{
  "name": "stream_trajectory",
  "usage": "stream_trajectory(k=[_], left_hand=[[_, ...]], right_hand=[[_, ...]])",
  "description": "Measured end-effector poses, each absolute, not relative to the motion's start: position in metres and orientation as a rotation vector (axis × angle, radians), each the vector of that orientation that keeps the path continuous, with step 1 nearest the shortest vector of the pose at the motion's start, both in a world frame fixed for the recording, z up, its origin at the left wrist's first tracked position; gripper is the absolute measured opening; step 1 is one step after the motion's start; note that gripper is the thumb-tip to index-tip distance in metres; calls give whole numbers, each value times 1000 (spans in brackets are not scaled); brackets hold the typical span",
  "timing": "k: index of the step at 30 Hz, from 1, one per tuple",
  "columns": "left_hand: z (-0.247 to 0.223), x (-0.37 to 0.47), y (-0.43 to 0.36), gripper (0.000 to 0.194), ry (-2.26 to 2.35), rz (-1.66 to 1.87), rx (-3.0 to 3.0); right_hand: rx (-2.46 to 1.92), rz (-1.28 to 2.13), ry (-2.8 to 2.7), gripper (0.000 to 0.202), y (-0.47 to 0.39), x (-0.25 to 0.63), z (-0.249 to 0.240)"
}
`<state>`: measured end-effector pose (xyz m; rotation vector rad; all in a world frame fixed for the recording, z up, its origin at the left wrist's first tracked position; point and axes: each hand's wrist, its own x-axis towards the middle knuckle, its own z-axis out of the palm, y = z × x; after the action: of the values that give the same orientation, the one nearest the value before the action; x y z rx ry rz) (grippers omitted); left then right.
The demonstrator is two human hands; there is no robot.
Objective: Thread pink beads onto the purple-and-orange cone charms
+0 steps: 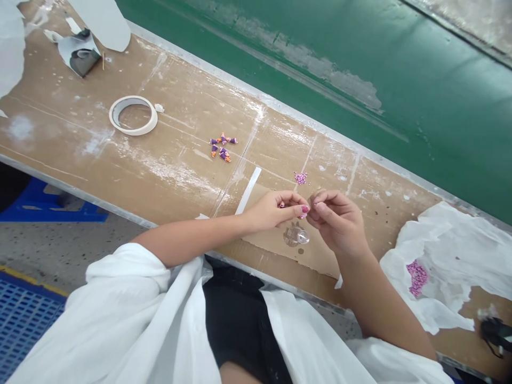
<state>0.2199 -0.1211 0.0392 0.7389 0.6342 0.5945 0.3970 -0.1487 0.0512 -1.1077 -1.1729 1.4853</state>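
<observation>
My left hand (282, 208) is closed in a pinch above the cardboard. Small pinkish bits show among its fingers, but their kind is unclear. Almost touching it, my right hand (336, 216) also pinches thumb against forefinger; whatever is between them is too small to make out. Below both hands a small clear cup (303, 237) lies on a cardboard piece (272, 240), beside a dark wet patch. A little pile of pink-purple beads (300, 177) sits just beyond my fingers. Several tiny purple and orange figures (223, 152) lie farther left.
A roll of masking tape (150, 125) rests on the brown tabletop (180, 186). At right, crumpled white paper (444, 250) bears more pink-purple pieces (417, 278), with a black object (496, 333) near it. A grey-black crumpled wrapper (85, 60) lies far left. A green wall (320, 48) borders the back.
</observation>
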Motion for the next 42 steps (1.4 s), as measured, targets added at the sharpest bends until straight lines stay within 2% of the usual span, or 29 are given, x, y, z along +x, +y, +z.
stream_trajectory(k=[5, 10, 14, 23, 35, 42], left_hand=[[41, 219, -124, 46, 570, 560, 739], [40, 217, -126, 41, 537, 615, 842], [43, 216, -129, 24, 536, 752, 1015], [47, 212, -133, 13, 605, 873, 1331], [46, 211, -128, 13, 578, 852, 1509], [43, 215, -127, 14, 542, 685, 1300]], right_hand=[[-1058, 1360, -1252, 4, -162, 391, 55], [-1098, 1001, -1516, 14, -171, 393, 56], [-1133, 806, -1632, 20, -178, 391, 58], [-1194, 664, -1698, 15, -179, 382, 67], [-1194, 626, -1809, 15, -175, 385, 71], [-1129, 212, -2046, 19, -173, 389, 68]])
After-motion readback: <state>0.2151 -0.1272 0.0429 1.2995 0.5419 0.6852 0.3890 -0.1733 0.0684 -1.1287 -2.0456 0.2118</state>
